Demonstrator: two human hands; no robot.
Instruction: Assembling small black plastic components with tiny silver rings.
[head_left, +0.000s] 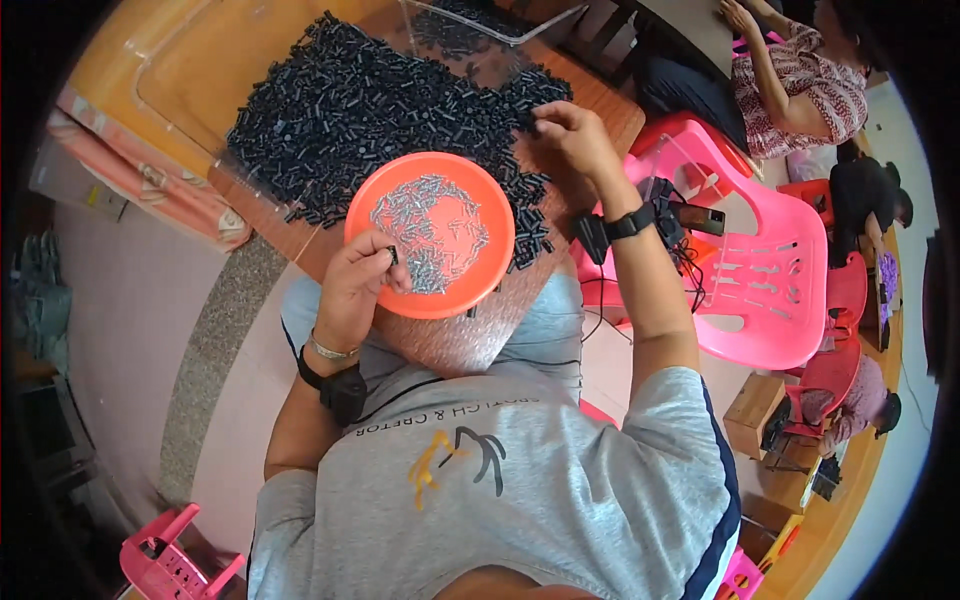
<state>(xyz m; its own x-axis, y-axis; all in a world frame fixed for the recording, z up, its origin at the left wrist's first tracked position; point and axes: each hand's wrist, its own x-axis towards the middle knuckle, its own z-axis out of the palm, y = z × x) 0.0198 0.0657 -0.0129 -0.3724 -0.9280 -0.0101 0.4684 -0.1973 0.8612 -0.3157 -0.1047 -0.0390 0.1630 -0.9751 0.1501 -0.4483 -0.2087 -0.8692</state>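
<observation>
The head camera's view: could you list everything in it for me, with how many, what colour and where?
small pieces: too many to count, black, heaped on the table
bowl: one, orange-red, at the near corner of the table
metal bits: too many to count, silver, inside the bowl
table: one, brown, in front of the person
clear container: one, transparent, top centre
pink chairs: at least two, pink, right and lower left
cables: several, black, by the right-hand chair
patterned cloth: one, orange and white, upper left
co-workers: at least three, varied clothing, right side
left hand: one, bare, over the bowl's rim, pinching a black piece
right hand: one, bare, at the heap's right edge
</observation>
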